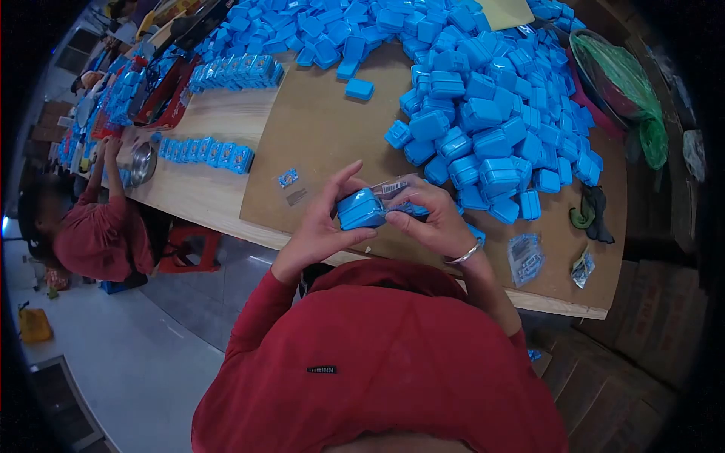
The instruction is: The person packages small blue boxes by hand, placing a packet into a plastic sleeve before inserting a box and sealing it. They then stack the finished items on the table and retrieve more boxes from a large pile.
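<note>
Blue plastic box, one, held above the brown board. Left hand: thumb and fingers grasping its side. Right hand: fingers pinching clear film beside it. Best practice: steady left grip, light right pinch, film uncreased. Surroundings: heap of blue boxes, likely cramping rightward reach; printed packet, right; packaged row, left.

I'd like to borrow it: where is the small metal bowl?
On the head view's left, the small metal bowl sits on the pale wooden table, between the co-worker's forearms and the near row of blue packs.
</note>
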A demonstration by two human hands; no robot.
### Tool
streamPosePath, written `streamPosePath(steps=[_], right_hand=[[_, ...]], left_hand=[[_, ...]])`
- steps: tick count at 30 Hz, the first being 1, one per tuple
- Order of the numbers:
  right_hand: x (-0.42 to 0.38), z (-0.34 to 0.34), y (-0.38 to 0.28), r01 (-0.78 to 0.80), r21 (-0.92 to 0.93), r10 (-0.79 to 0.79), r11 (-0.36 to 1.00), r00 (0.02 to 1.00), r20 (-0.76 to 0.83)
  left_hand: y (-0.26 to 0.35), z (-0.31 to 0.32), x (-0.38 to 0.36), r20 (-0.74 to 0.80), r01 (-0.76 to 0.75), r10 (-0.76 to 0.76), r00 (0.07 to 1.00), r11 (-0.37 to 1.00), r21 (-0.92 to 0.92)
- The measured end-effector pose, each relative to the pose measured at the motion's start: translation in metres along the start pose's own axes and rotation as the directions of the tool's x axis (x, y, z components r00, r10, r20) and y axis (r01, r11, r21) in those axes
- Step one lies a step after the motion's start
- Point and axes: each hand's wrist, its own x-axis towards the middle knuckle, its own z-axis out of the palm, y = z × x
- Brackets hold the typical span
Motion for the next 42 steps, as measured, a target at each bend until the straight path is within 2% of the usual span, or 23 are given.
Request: streamPosePath(steps=[3,6,9,12,15,18,21,30,33,36,39,42], right_hand=[[0.002,-0.010,-0.005,-0.074,-0.079,0.078,0.994,0.996,0.047],[0.002,-0.009,-0.005,-0.219,0.080,0.214,0.972,0.974,0.069],[0.002,-0.004,0.001,-0.151,0.117,0.147,0.982,0.988,0.041],[0.003,-0.006,0.000,-0.170,0.093,0.163,0.981,0.983,0.079],[0.002,0.000,0.004,-0.085,0.112,0.088,0.990,0.996,-0.018],[0.000,0.003,-0.001,-0.198,0.167,0.204,0.966,0.979,-0.022],[0.002,0.004,-0.001,-0.120,0.179,0.125,0.976,0.992,-0.013],[0.003,0.003,0.001,0.027,0.042,-0.028,0.999,0.999,0.028],[0.000,0.005,-0.004,-0.013,0.092,0.015,0.996,1.000,-0.014],[-0.001,0.003,-0.005,0.003,0.027,-0.003,1.000,1.000,-0.003],[-0.002,0.004,-0.002,0.002,0.044,-0.002,0.999,1.000,-0.006],[0.002,-0.002,-0.009,0.039,-0.026,-0.037,0.999,0.998,0.047]], left_hand=[[-0.005,0.002,-0.001,-0.007,0.054,-0.055,0.998,0.991,-0.122],[-0.010,-0.001,0.001,-0.021,0.058,-0.065,0.998,0.973,-0.224],[-0.011,0.001,0.001,-0.042,0.056,-0.071,0.997,0.957,-0.284],[-0.008,0.001,0.002,-0.091,0.035,-0.066,0.994,0.948,-0.315],[-0.019,0.003,0.002,-0.169,-0.014,-0.042,0.985,0.948,-0.319],[-0.023,0.005,0.001,-0.115,0.046,-0.095,0.989,0.927,-0.371],[-0.019,0.002,-0.003,-0.080,0.080,-0.112,0.990,0.941,-0.329],[-0.012,-0.002,0.002,-0.071,-0.002,-0.010,0.997,0.988,-0.157],[-0.007,-0.003,0.001,-0.060,0.006,-0.015,0.998,0.990,-0.141],[-0.003,-0.004,0.000,-0.038,0.038,-0.044,0.998,0.990,-0.136],[-0.003,-0.003,0.001,-0.037,-0.061,0.060,0.998,0.997,-0.041],[0.003,-0.003,0.000,-0.019,-0.001,0.000,1.000,1.000,-0.013]])
